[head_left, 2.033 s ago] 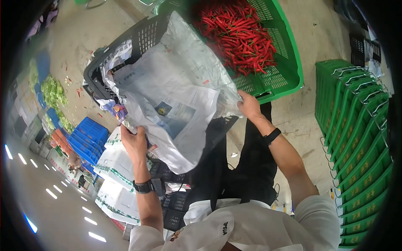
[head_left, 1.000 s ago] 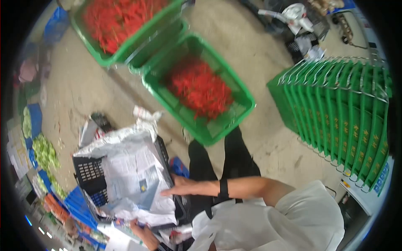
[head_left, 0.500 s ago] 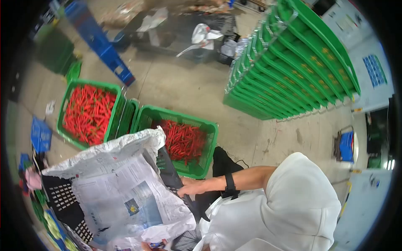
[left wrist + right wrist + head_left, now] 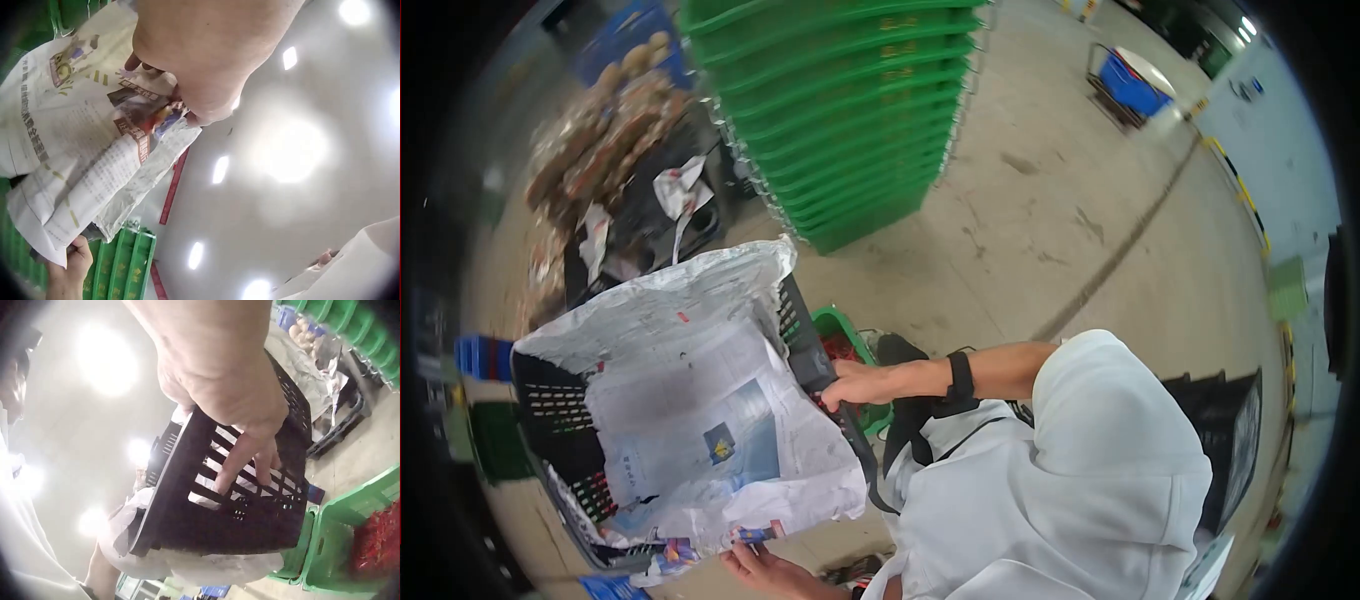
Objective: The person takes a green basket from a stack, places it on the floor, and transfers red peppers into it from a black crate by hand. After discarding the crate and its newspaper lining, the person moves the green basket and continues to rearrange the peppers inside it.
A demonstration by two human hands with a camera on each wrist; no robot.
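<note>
A black plastic crate (image 4: 552,405) is held up in front of the person, its inside lined with printed newspaper (image 4: 670,445). My right hand (image 4: 862,384) grips the crate's right side; in the right wrist view that hand (image 4: 231,394) hooks its fingers (image 4: 234,465) through the wall's slots. At the lower side my left hand (image 4: 775,574) holds the paper-covered rim. Crumpled newspaper (image 4: 81,119) bunches under the left hand (image 4: 194,69) in the left wrist view, hiding the rim there. Inside the crate only the paper lining shows.
Behind the crate rises a tall stack of green baskets (image 4: 840,120). A green basket (image 4: 880,415) with red chillies (image 4: 378,540) stands on the floor beside the person. Filled bags (image 4: 615,125) lie at the back left, and black crates (image 4: 1225,440) stand at right.
The view has turned right, bringing the green stack to the middle. The crate, tilted near the chilli basket at first, is carried round; the right hand has shifted from the paper's edge to the slotted wall.
</note>
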